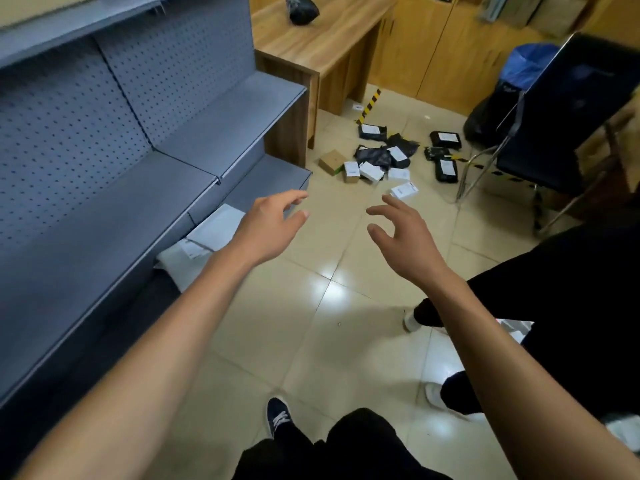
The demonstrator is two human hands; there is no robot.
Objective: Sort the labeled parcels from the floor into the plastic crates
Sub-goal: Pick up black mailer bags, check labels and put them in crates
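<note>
Both of your hands are out in front of you and carrying nothing: your left hand (268,225) has its fingers loosely spread and slightly curled, and your right hand (403,235) is the same, fingers apart and relaxed. The labeled parcels (384,161) lie scattered on the tiled floor (277,323) ahead of you, well apart from your hands, between the wooden desk (322,39) and the black chair (554,126): dark mailer bags, small white boxes and a brown carton (331,162). A white mailer (207,237) lies low beside the grey shelving (138,150), near your left hand. No plastic crates show in this view, so you cannot tell what has been sorted. Judging from the heap, most of the work is left.
</note>
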